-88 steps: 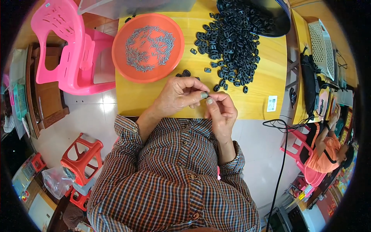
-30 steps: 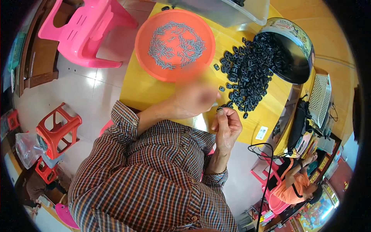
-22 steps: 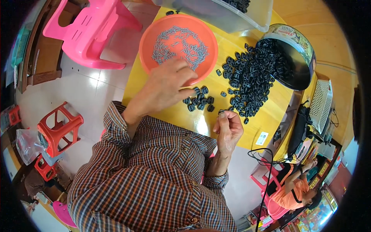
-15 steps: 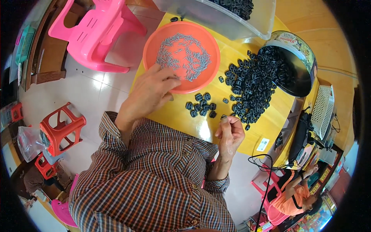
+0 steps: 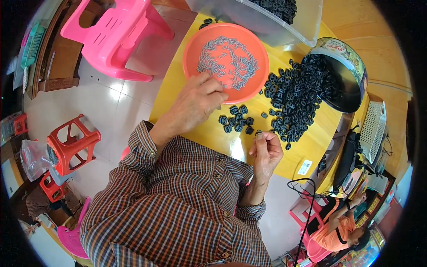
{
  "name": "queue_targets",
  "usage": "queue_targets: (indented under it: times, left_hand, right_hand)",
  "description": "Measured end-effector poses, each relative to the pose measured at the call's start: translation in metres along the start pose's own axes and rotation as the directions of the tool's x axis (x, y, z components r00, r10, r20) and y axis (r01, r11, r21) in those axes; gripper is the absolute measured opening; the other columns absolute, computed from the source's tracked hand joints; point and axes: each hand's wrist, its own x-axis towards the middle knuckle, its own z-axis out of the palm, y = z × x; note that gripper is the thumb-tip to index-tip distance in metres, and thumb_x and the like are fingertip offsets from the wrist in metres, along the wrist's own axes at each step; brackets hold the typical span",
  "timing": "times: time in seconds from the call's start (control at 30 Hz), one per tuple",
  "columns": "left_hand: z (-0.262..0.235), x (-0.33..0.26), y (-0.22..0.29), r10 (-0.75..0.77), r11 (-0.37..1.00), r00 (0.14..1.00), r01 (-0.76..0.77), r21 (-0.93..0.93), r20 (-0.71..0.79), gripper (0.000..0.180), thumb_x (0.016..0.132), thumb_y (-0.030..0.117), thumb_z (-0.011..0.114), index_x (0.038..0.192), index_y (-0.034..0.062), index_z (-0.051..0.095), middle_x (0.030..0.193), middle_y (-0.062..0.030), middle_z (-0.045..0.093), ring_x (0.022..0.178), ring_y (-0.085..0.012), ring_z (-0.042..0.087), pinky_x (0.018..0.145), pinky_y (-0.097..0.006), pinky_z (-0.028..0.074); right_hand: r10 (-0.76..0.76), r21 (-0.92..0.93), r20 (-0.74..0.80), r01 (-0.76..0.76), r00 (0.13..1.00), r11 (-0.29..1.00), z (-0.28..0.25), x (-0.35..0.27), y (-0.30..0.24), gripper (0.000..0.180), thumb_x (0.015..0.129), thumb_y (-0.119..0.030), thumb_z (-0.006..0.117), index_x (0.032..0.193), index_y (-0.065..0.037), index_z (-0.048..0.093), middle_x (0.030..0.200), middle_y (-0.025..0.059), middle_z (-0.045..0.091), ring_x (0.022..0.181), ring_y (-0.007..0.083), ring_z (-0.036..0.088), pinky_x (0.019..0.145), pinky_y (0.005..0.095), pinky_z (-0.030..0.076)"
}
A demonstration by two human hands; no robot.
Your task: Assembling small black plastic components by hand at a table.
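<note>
On the yellow tabletop (image 5: 178, 66) an orange plastic basin (image 5: 263, 55) holds many small, thin grey metal pieces (image 5: 244, 69), too small to tell whether springs or pins. My left hand (image 5: 198, 102) is curled over its near left rim, fingers inside and thumb outside, closed on the rim. Whether the fingertips also pinch a grey piece is hidden. Off to the right, my right hand (image 5: 269, 153) pinches a small black cord lock part (image 5: 259, 132) between thumb and fingertips. Between the hands lies a small group of black cord locks (image 5: 239, 119).
A large heap of black cord lock parts (image 5: 293, 102) spills from a round tin (image 5: 358, 73) lying on its side. Behind it stands a clear plastic bin (image 5: 307, 26) of black parts. A white label (image 5: 305, 167) and a black cable (image 5: 307, 218) are near the right edge.
The basin has slid to the right across the table, and my left hand has moved right along with it. My right hand keeps its pinch and has hardly moved.
</note>
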Motion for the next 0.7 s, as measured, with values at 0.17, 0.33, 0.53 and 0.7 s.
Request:
queue_targets:
  times: [0.17, 0.33, 0.53, 0.7]
  left_hand:
    - [-0.008, 0.005, 0.007, -0.052, 0.998, 0.999, 0.052, 0.032, -0.005, 0.040, 0.062, 0.012, 0.076, 0.099, 0.0027, 0.063, 0.096, -0.0065, 0.056, 0.088, -0.0249, 0.052, 0.078, -0.038, 0.043]
    - [-0.006, 0.012, 0.015, -0.058, 0.988, 0.998, 0.059, 0.143, -0.011, 0.054, 0.064, 0.030, 0.077, 0.108, 0.0026, 0.061, 0.104, -0.0079, 0.053, 0.096, -0.0268, 0.048, 0.087, -0.041, 0.036]
    - [0.002, 0.018, 0.010, -0.075, 0.969, 0.997, 0.080, 0.234, -0.027, 0.061, 0.065, 0.042, 0.075, 0.110, 0.0025, 0.060, 0.108, -0.0092, 0.051, 0.098, -0.0281, 0.047, 0.091, -0.046, 0.032]
    - [0.005, 0.018, 0.007, -0.080, 0.966, 0.997, 0.081, 0.244, -0.013, 0.059, 0.064, 0.042, 0.076, 0.108, 0.0055, 0.062, 0.107, -0.0081, 0.051, 0.099, -0.0278, 0.047, 0.091, -0.047, 0.032]
  right_hand:
    - [0.013, 0.001, -0.002, -0.013, 1.000, 1.000, -0.005, 0.001, 0.005, 0.009, 0.088, -0.010, 0.061, 0.088, -0.003, 0.056, 0.064, -0.0014, 0.054, 0.046, 0.0035, 0.044, 0.041, 0.0174, 0.032]
    - [-0.002, -0.017, 0.007, 0.003, 1.000, 1.000, -0.004, 0.001, 0.006, 0.008, 0.087, -0.009, 0.061, 0.087, -0.003, 0.056, 0.065, -0.0018, 0.054, 0.047, 0.0033, 0.045, 0.042, 0.0172, 0.033]
    - [0.031, -0.021, 0.009, -0.030, 0.999, 0.999, -0.005, 0.000, 0.005, 0.007, 0.087, -0.009, 0.061, 0.087, -0.003, 0.057, 0.067, -0.0016, 0.055, 0.048, 0.0035, 0.045, 0.043, 0.0175, 0.033]
    - [0.019, -0.010, 0.008, -0.019, 1.000, 1.000, -0.006, 0.001, 0.006, 0.007, 0.087, -0.008, 0.061, 0.087, -0.003, 0.057, 0.068, -0.0017, 0.054, 0.049, 0.0035, 0.045, 0.044, 0.0174, 0.034]
